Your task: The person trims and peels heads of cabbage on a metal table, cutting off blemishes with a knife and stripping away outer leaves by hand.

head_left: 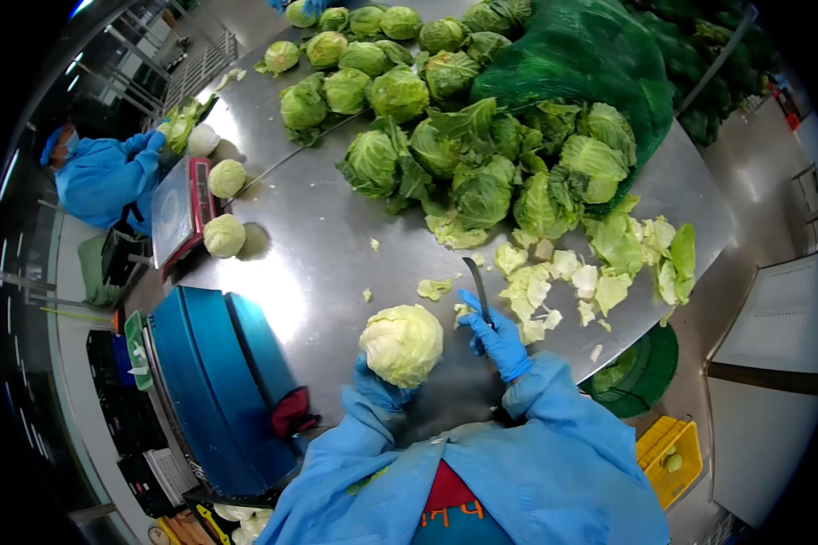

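Observation:
A pale, trimmed cabbage (402, 345) rests in my left hand (382, 389), whose gloved fingers cup it from below and the near side. My right hand (500, 345), also in a blue glove, is closed around the handle of a knife (478, 286); its dark, curved blade points away from me. Knife and cabbage are apart. Cut leaf pieces (525, 292) lie scattered on the steel table (323, 272) just beyond and right of my right hand. Farther back, several green cabbages (483, 193) are heaped by a green mesh bag (577, 68).
At the left edge stands a red scale (197, 204), with trimmed cabbages (224, 235) beside it. A co-worker in blue (104, 177) handles a leafy cabbage there. Blue bins (204, 381) are at near left. A green tub (668, 372) and yellow crate (691, 459) sit below the right edge.

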Motion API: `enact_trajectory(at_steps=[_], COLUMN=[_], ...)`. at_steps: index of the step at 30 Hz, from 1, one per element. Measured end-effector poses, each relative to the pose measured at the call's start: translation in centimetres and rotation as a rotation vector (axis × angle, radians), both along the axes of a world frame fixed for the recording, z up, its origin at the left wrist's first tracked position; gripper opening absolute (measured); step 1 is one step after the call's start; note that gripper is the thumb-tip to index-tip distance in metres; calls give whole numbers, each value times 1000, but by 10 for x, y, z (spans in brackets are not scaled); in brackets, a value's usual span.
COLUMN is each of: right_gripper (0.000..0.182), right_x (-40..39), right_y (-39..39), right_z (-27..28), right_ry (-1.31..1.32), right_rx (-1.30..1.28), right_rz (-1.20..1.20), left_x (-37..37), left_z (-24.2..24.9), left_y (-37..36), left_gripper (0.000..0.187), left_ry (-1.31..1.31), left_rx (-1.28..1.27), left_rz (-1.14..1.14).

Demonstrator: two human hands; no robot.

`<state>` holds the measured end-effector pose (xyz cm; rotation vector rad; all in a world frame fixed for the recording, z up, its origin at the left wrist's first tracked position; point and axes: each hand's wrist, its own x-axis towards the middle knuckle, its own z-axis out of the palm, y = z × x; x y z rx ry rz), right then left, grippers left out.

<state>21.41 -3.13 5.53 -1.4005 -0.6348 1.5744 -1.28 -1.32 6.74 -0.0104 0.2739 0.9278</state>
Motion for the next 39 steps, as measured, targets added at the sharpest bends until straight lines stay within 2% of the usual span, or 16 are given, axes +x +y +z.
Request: enact_trajectory(at_steps=[3,5,8,13,16,19,20,22,25,26,28,29,31,32,35,39], right_gripper=[41,45,46,52,58,59,58,57,54,54,53,51,49,45,43,35], right_x=[0,-1,-2,3,2,6,6,4,-2,4,24,25,24,27,56,94], right_y=[7,9,17,29,22,11,6,-6,-14,-14,-7,2,19,29,22,-37], right_z=[-3,3,17,-9,-2,-10,-16,-28,-25,-29,-40,-35,-17,8,-47,-51], right_ry=[-96,15,51,-139,98,148,144,135,10,-22,-98,-343,-842,-758,-1171,-1201], right_rx=[-21,-24,-91,74,59,-55,-72,-105,-122,-145,-180,9,383,320,368,335], right_rz=[112,161,193,401,397,329,269,151,103,136,202,129,-49,-42,86,-7], left_x=[0,4,-14,-7,6,-13,-25,-46,-1,3,24,32,36,34,32,17], left_z=[8,13,-10,27,43,-11,-30,-57,17,-27,-51,-55,-47,-41,-29,-41], left_y=[10,14,19,40,43,27,19,5,-2,-14,-15,-12,7,14,21,11], left_gripper=[89,96,110,123,125,123,123,122,109,104,96,93,85,84,89,100], left_ry=[71,475,456,1018,1240,1542,1502,1365,770,813,1084,1211,1185,1162,1115,1134], left_rx=[44,-67,528,982,1373,1324,1020,421,80,279,281,284,304,322,406,488], left_rz=[2,-1,-202,-377,-337,-223,-322,-489,-274,-82,34,94,23,-40,-139,-81])
